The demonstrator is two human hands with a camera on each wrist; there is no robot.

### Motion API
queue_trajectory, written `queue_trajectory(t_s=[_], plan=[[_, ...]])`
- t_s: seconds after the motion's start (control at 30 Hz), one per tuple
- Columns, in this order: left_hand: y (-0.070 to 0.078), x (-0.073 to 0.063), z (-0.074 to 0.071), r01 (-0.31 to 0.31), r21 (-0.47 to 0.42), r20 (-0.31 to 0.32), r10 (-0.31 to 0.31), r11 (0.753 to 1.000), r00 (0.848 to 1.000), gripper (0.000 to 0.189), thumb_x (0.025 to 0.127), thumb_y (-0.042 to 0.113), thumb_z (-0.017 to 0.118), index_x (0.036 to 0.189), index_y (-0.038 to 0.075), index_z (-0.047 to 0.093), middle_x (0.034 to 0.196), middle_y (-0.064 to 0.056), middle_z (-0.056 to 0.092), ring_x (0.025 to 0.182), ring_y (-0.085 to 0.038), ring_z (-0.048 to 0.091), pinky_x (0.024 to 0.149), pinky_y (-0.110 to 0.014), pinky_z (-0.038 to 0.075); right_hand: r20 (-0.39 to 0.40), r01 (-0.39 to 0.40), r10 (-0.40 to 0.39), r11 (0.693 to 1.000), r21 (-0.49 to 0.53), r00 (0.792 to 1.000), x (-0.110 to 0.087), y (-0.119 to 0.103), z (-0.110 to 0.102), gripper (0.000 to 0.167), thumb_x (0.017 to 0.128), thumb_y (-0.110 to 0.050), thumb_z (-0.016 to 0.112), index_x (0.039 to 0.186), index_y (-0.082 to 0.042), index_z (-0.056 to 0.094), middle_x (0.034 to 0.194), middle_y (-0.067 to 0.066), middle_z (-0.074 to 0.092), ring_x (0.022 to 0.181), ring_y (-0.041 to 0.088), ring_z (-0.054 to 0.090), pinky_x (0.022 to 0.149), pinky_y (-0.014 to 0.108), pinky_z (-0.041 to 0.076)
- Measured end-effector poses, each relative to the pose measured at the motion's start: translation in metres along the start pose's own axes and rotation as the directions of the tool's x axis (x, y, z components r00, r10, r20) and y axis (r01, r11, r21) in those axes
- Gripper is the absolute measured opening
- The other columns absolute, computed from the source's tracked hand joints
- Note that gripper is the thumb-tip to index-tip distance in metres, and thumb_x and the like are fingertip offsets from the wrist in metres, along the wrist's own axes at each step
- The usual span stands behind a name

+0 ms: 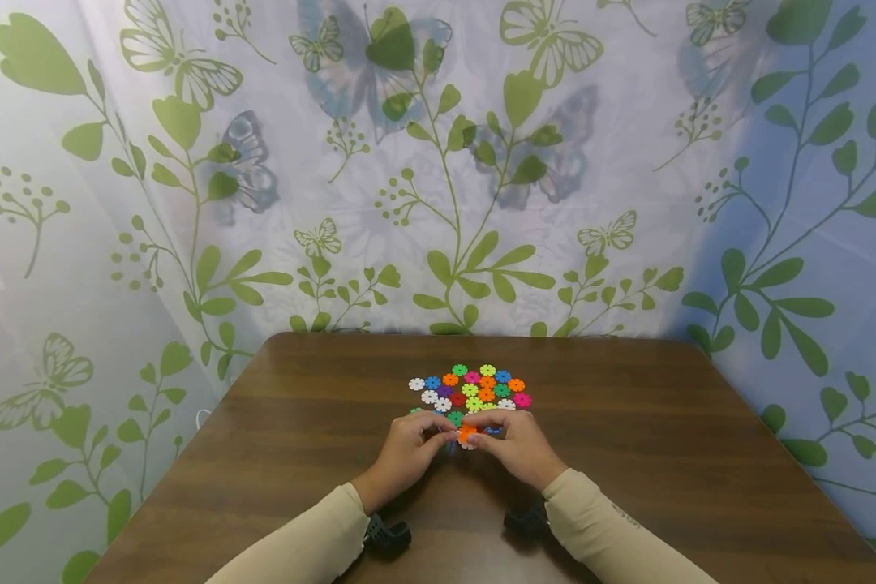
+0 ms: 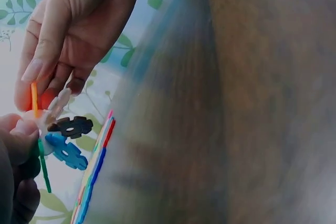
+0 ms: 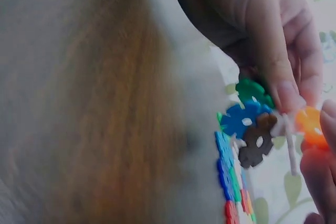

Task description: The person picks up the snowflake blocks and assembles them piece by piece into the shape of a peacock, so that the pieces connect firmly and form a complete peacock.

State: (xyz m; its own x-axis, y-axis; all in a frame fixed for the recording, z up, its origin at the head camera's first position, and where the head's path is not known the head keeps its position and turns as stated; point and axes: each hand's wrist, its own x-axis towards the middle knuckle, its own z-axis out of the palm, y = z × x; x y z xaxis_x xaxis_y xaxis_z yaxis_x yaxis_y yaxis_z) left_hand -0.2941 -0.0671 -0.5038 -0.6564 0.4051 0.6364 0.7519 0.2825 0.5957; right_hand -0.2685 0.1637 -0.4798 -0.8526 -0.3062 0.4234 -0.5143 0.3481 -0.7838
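Observation:
Both hands meet over the near side of the scattered discs. My right hand (image 1: 521, 448) pinches an orange snowflake disc (image 2: 34, 98) between thumb and finger. My left hand (image 1: 405, 448) holds a small cluster of notched snowflake discs joined at angles: a white disc (image 2: 56, 103), a dark brown or black disc (image 3: 256, 145), a blue disc (image 3: 244, 119) and a green disc (image 3: 254, 92). The orange disc is against or very close to the white part; fingertips hide whether they are joined.
Several loose, multicoloured snowflake discs (image 1: 470, 390) lie flat just beyond the hands on the brown wooden table (image 1: 321, 438). Dark wrist-worn devices (image 1: 388, 535) hang below the sleeves. A curtain (image 1: 423, 178) with leaves and butterflies stands behind the table.

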Motion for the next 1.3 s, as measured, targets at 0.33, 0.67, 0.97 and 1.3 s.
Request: queue_trajectory(t_s=[0.33, 0.67, 0.97, 1.3], plan=[[0.005, 0.001, 0.003, 0.172, -0.075, -0.050, -0.176, 0.982, 0.983, 0.014, 0.093, 0.016, 0.082, 0.106, 0.009, 0.080, 0.094, 0.009, 0.075, 0.079, -0.011, 0.067, 0.073, -0.030, 0.060, -0.070, 0.048, -0.049, 0.999, -0.010, 0.996, -0.001, 0.001, 0.007, 0.031, 0.094, -0.011, 0.082, 0.124, -0.007, 0.077, 0.119, -0.001, 0.076, 0.108, 0.021, 0.071, 0.092, 0.055, 0.056], [-0.006, 0.007, 0.003, 0.412, -0.393, -0.049, -0.466, 0.822, 0.883, 0.018, 0.100, 0.011, 0.075, 0.113, -0.002, 0.075, 0.099, -0.013, 0.074, 0.081, -0.028, 0.070, 0.075, -0.036, 0.062, -0.206, 0.031, -0.063, 0.987, -0.156, 0.976, 0.004, 0.021, -0.008, 0.029, 0.096, -0.009, 0.079, 0.125, -0.004, 0.074, 0.126, 0.012, 0.071, 0.116, 0.036, 0.064, 0.096, 0.062, 0.051], [-0.011, 0.004, -0.005, 0.442, -0.787, 0.086, -0.633, 0.430, 0.769, 0.017, 0.103, 0.002, 0.069, 0.112, -0.009, 0.059, 0.103, -0.022, 0.072, 0.096, -0.034, 0.075, 0.085, -0.040, 0.061, -0.049, -0.079, 0.066, 0.930, -0.358, 0.997, 0.000, 0.040, -0.020, 0.023, 0.091, -0.009, 0.085, 0.112, -0.003, 0.078, 0.134, 0.020, 0.064, 0.118, 0.051, 0.050, 0.096, 0.069, 0.035], [-0.012, 0.006, -0.009, 0.436, -0.825, 0.119, -0.643, 0.360, 0.757, 0.009, 0.101, -0.002, 0.069, 0.099, 0.002, 0.061, 0.102, -0.016, 0.074, 0.096, -0.031, 0.075, 0.089, -0.041, 0.060, 0.043, -0.032, 0.064, 0.845, -0.534, 0.997, -0.002, 0.047, -0.017, 0.027, 0.096, -0.013, 0.079, 0.123, -0.008, 0.078, 0.140, 0.015, 0.062, 0.116, 0.044, 0.051, 0.081, 0.060, 0.037]])
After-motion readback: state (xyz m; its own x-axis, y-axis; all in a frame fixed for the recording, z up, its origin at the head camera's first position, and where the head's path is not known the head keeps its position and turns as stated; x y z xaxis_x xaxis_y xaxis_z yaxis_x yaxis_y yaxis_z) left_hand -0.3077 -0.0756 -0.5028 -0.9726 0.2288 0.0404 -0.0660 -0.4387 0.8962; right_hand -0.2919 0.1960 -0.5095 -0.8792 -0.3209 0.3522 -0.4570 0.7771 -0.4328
